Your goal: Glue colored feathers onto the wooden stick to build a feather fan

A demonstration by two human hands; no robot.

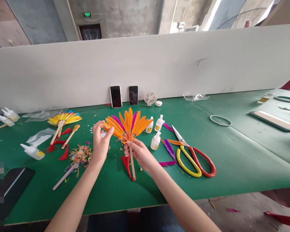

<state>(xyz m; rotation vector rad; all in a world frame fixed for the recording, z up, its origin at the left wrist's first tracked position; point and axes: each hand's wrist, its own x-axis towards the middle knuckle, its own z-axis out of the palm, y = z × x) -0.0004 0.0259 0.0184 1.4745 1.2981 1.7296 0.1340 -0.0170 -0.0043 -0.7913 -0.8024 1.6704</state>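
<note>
An orange feather fan (pixel 129 124) with a few purple feathers stands upright above the table. My right hand (pixel 141 153) pinches it where the feathers meet the wooden handle (pixel 132 166). A red tassel (pixel 127 166) hangs beside that handle. My left hand (pixel 101 141) has its thumb and fingers closed around the tip of the leftmost orange feather. To the right lie loose purple feathers (pixel 169 149) and an orange feather (pixel 175 142), next to large scissors (pixel 188 148) with one yellow and one red handle.
Small glue bottles (pixel 156 140) stand right of the fan; another bottle (pixel 33 151) lies left. Also left are yellow feather fans (pixel 64 118), coloured scraps (pixel 81 156) and a stick (pixel 65 176). Two phones (pixel 116 96) and a small white fan (pixel 150 97) lean near the white partition (pixel 87 74).
</note>
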